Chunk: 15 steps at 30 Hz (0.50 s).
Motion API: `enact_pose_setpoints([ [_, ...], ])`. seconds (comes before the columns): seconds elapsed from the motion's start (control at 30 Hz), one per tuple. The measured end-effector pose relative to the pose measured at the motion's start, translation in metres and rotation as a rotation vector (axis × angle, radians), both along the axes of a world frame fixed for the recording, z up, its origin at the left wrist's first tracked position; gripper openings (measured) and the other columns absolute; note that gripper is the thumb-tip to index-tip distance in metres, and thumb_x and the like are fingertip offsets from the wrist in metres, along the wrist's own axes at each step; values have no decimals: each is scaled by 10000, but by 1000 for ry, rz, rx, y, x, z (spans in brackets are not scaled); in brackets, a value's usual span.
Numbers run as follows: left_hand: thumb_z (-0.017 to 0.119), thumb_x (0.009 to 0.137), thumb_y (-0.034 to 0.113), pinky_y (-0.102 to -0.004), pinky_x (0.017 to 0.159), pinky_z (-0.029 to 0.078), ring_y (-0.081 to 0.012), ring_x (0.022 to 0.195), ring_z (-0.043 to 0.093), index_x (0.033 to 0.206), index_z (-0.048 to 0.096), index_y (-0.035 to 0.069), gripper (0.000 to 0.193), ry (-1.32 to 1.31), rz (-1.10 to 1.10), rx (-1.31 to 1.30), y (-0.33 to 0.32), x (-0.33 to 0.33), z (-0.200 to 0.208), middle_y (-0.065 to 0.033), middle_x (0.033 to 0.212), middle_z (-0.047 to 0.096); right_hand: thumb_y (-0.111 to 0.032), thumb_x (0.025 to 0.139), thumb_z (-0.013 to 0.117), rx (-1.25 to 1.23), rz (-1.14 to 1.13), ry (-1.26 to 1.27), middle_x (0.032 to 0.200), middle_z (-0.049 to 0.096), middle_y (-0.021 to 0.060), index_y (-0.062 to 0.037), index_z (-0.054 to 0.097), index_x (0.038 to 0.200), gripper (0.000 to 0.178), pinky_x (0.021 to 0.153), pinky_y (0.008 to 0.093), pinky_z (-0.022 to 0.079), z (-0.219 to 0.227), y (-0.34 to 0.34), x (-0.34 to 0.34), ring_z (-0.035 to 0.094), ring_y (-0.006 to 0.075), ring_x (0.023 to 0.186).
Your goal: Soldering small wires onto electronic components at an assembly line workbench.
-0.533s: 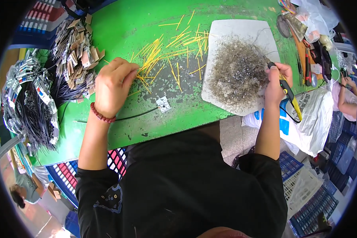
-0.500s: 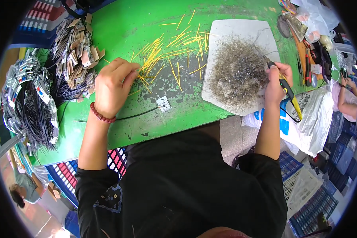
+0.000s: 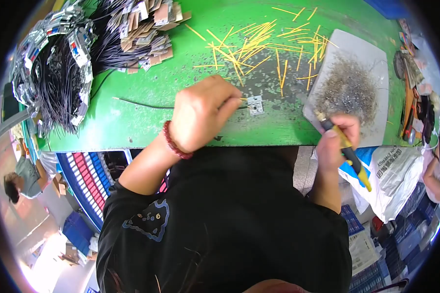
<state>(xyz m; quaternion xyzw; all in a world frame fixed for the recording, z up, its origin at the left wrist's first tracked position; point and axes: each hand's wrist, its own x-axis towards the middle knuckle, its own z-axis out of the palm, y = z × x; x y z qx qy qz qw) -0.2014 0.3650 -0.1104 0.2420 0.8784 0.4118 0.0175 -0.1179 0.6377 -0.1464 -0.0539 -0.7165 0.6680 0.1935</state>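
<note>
My left hand (image 3: 200, 112) pinches a thin yellow wire (image 3: 243, 99) between thumb and fingertips. That wire's end is at the left edge of a small white circuit board (image 3: 256, 107) lying on the green table. A black cable (image 3: 142, 104) runs left from the board and passes behind my hand. My right hand (image 3: 333, 152) grips a yellow-and-black soldering iron (image 3: 351, 155), tilted with its front end toward the upper left. The iron's front end is near the left edge of a whitish board (image 3: 312, 105) covered in dark, grainy debris, right of the circuit board.
Several loose yellow wires (image 3: 256, 41) are scattered over the table's far middle. At the far left stand bundles of black cables with cardboard pieces (image 3: 151, 34) and a ring of cables with silvery ends (image 3: 78, 53). Tools (image 3: 409, 107) lie at the right edge.
My left hand has moved from the yellow wire pile to the circuit board with a wire. The soldering iron has come left, off the middle of the debris. The view has shifted.
</note>
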Motion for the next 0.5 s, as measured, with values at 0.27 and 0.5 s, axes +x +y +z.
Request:
enact_pose_setpoints([
  [0.27,771,688,28,-324,529,479,-230,591,601,749,676,62,118,218,22,50,0,25,-25,-53,676,620,-158,853,697,-88,287,-46,826,529,44,-30,510,998,269,627,231,340,-10,-42,11,431,83,697],
  [0.5,776,665,82,-343,538,446,-201,619,597,718,660,120,133,290,31,-102,4,29,-29,-11,686,615,-181,832,707,-16,264,11,845,562,81,-35,534,954,257,605,245,352,-17,-37,17,462,105,696],
])
